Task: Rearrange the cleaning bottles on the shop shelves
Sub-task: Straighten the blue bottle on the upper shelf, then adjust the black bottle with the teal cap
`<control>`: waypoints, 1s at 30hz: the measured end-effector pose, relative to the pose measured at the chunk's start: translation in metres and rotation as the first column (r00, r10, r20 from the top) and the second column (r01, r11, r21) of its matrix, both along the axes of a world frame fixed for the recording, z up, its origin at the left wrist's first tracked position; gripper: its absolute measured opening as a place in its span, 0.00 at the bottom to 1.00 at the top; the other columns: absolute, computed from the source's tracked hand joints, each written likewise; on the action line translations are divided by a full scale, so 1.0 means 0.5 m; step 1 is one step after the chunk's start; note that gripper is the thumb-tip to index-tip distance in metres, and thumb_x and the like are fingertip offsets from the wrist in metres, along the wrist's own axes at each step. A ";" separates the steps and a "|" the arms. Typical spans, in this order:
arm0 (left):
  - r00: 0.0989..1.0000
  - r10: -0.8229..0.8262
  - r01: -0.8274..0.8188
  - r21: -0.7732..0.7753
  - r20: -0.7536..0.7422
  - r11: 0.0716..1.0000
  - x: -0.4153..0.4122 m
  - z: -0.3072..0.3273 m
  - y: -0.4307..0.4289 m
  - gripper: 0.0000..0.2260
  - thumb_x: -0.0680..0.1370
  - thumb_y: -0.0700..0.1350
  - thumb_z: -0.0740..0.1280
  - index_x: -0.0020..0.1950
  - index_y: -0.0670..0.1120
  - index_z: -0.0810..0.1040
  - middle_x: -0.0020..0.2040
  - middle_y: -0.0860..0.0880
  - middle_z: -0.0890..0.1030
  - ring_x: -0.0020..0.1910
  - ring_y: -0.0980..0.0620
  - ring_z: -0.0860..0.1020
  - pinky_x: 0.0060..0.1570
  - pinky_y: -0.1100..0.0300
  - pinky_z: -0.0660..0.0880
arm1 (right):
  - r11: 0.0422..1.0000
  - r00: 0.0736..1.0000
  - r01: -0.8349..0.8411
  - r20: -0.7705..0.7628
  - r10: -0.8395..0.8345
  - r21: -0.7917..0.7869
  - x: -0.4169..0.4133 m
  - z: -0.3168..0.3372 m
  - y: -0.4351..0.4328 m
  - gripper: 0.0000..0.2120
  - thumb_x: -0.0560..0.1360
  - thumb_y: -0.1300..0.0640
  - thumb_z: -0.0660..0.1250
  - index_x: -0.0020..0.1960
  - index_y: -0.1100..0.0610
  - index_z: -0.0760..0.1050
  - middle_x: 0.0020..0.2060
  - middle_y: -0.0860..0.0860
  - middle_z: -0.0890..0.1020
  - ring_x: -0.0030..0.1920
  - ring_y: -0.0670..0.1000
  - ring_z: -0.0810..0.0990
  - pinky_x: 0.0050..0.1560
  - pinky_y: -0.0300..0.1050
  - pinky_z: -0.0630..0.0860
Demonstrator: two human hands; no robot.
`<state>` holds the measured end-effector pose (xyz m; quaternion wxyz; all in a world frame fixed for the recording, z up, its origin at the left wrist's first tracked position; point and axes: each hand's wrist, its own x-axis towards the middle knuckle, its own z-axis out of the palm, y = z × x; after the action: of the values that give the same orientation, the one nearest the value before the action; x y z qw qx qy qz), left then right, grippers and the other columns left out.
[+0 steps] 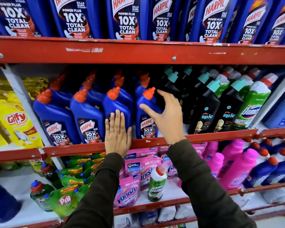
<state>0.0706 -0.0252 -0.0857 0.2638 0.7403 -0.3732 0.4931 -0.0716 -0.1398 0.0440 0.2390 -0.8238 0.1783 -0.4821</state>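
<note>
Blue Harpic bottles with orange caps stand in rows on the middle shelf. My left hand lies flat, fingers together, against the front of the third front-row Harpic bottle. My right hand is spread open around the fourth Harpic bottle: the thumb touches its shoulder, the fingers reach past its right side, not closed on it. Black Spic bottles with teal caps stand right of it.
Green Domex bottles stand at the right of the middle shelf, yellow Giffy pouches at the left. Large Harpic bottles fill the top shelf. Below are Vanish pouches, one lone Domex bottle, Pril pouches and pink bottles.
</note>
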 end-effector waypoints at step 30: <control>0.999 -0.027 0.027 0.001 -0.033 1.000 0.008 -0.013 -0.003 0.33 0.84 0.48 0.54 0.83 0.40 0.41 0.84 0.46 0.39 0.83 0.46 0.40 0.82 0.47 0.39 | 0.806 0.831 0.520 0.052 -0.554 0.284 -0.221 0.095 -0.330 0.20 0.80 0.43 0.69 0.48 0.62 0.76 0.40 0.57 0.81 0.43 0.60 0.77 0.40 0.45 0.62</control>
<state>0.0747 -0.0269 -0.0922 0.2760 0.7435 -0.3792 0.4766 -0.1819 -0.3049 0.0913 0.2087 -0.6674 0.4491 -0.5562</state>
